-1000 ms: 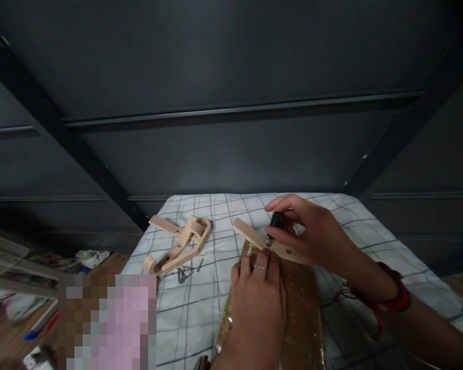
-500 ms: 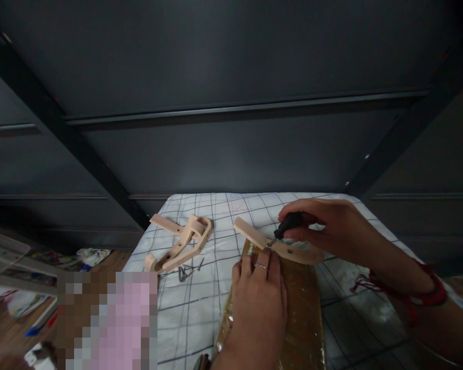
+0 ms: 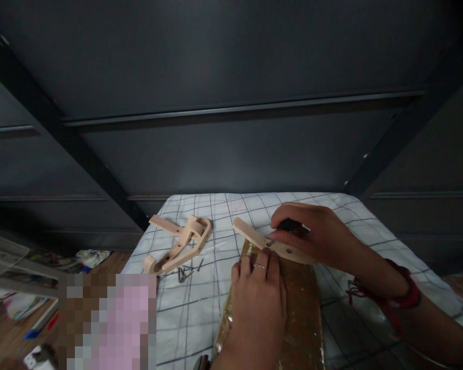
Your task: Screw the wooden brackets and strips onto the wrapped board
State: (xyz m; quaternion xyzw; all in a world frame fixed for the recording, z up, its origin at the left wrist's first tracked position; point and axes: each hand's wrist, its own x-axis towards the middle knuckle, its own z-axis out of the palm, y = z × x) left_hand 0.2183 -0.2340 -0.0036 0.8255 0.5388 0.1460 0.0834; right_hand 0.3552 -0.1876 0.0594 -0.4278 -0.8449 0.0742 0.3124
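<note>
A light wooden strip [image 3: 254, 237] with holes lies across the far end of a brown board [image 3: 301, 313] on a checked white cloth [image 3: 193, 303]. My left hand [image 3: 259, 303], a ring on one finger, lies flat on the board with its fingertips against the strip. My right hand [image 3: 316, 235] is closed round a short black-handled screwdriver [image 3: 287, 224], whose tip sits at a hole in the strip.
A set of joined wooden pieces [image 3: 181, 244] lies to the left on the cloth, with several dark screws [image 3: 185, 272] beside it. A dark panelled wall [image 3: 231, 103] rises behind. Papers and clutter [image 3: 31, 303] lie on the floor at left.
My right hand has swung back over the screwdriver after tilting away to the right, turning the handle. My left hand and the strip have stayed put.
</note>
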